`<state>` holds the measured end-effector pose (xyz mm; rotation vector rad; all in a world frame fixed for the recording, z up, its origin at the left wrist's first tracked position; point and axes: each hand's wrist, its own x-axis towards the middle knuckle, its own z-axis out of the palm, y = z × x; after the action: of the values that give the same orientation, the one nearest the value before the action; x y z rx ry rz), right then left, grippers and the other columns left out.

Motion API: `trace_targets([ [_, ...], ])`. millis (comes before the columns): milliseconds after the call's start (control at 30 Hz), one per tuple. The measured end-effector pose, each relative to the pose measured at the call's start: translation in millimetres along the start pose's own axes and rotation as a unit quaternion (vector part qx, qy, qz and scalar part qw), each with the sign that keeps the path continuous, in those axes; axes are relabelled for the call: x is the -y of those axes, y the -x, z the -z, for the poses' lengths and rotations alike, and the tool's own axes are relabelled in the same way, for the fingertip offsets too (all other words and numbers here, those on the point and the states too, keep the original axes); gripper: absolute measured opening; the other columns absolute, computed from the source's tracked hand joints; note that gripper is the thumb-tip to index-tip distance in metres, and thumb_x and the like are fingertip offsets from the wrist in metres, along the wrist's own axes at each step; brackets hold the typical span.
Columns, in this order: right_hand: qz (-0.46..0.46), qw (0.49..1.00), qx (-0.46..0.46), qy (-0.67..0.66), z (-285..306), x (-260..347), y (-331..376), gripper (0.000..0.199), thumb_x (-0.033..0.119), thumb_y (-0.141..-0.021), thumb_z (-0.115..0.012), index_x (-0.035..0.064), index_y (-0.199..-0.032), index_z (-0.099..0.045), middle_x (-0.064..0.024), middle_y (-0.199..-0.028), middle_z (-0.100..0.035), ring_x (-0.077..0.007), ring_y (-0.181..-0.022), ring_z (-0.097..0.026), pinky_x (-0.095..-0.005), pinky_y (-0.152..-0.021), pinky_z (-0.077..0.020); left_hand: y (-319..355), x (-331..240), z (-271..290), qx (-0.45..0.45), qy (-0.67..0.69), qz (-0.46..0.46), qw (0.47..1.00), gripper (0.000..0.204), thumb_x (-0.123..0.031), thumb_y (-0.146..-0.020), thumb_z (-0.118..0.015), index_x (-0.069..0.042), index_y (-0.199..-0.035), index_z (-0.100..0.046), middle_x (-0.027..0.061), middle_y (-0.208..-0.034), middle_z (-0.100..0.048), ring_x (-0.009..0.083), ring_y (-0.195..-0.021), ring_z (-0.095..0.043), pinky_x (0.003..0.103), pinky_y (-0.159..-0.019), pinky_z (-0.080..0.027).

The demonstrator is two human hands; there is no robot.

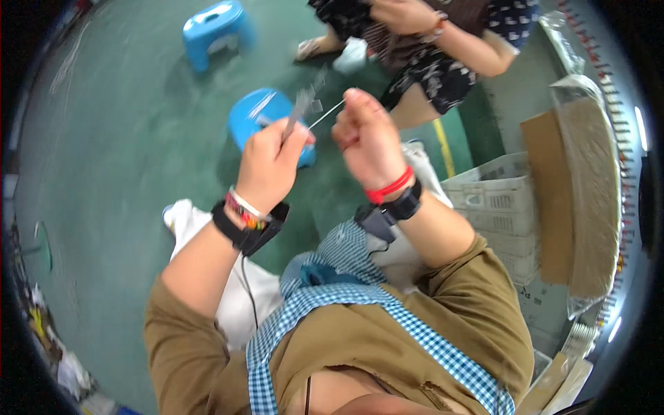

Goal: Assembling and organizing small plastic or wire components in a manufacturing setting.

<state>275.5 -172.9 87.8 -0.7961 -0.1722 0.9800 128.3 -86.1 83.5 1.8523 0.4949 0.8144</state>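
My left hand (273, 164) is raised in front of me, its fingers closed on a thin grey strip-like piece (301, 107) that sticks up and looks blurred. My right hand (366, 135) is a fist just to the right of it, pinching a thin pale wire or thread (326, 115) that runs over to the left hand. Both wrists wear black bands; the right one also has a red band, the left one coloured bracelets. A blue checked cloth (325, 304) lies over my chest and lap.
A blue plastic stool (263, 117) stands on the green floor under my hands, another blue stool (214, 28) farther back. A second person (429, 41) in dark patterned clothes sits opposite. White crates (498, 200), cardboard and a bagged brown roll (588, 187) are on the right.
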Motion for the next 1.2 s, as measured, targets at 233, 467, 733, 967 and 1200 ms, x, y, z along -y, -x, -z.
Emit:
trace_targets([
  [233,0.019,1.0,0.003,-0.007,5.8,-0.8,0.9,0.008,0.014,-0.092,-0.066,0.0084,-0.09,-0.06,0.0058,-0.061,-0.042,-0.0065,-0.054,-0.034,-0.024,-0.052,-0.0308,2.7,-1.7,5.9,0.111,0.375,0.314,0.865,0.018,-0.018,-0.096,-0.055,-0.002,-0.089,-0.061,-0.007,-0.059,-0.041,0.0038,-0.047,-0.033,0.023,-0.043,-0.027],
  [467,0.01,1.0,-0.019,0.009,7.5,-4.6,2.9,0.01,0.015,-0.091,-0.068,0.0078,-0.09,-0.06,0.0059,-0.062,-0.042,-0.0063,-0.054,-0.034,-0.0238,-0.051,-0.0298,9.8,8.7,0.3,0.003,0.006,0.04,0.999,0.014,-0.013,-0.088,-0.066,-0.001,-0.08,-0.065,-0.0036,-0.052,-0.04,0.0053,-0.051,-0.037,0.025,-0.047,-0.032],
  [733,0.015,0.999,0.017,0.033,0.2,-4.9,5.4,0.008,0.014,-0.092,-0.067,0.0082,-0.09,-0.061,0.0058,-0.062,-0.042,-0.0064,-0.055,-0.035,-0.0237,-0.052,-0.0298,-0.5,21.6,15.7,0.142,0.455,0.313,0.821,0.02,-0.018,-0.091,-0.059,-0.002,-0.082,-0.065,-0.0052,-0.056,-0.043,0.0051,-0.049,-0.036,0.024,-0.044,-0.025],
  [967,0.017,1.0,0.012,0.008,3.4,-5.1,2.7,0.008,0.014,-0.092,-0.066,0.0082,-0.09,-0.061,0.005,-0.061,-0.043,-0.0072,-0.054,-0.036,-0.0241,-0.053,-0.0316,9.6,3.5,1.0,0.064,0.214,0.221,0.949,0.02,-0.018,-0.092,-0.061,-0.002,-0.084,-0.069,-0.0056,-0.058,-0.049,0.0034,-0.049,-0.034,0.022,-0.045,-0.025],
  [1200,0.015,0.999,0.017,0.026,2.2,-7.6,5.5,0.008,0.013,-0.092,-0.066,0.0068,-0.09,-0.061,0.0047,-0.061,-0.044,-0.0073,-0.054,-0.037,-0.0242,-0.053,-0.0321,8.5,4.9,11.9,0.039,0.104,0.157,0.981,0.019,-0.018,-0.089,-0.063,-0.001,-0.085,-0.071,-0.0049,-0.054,-0.046,0.0037,-0.048,-0.035,0.022,-0.044,-0.025],
])
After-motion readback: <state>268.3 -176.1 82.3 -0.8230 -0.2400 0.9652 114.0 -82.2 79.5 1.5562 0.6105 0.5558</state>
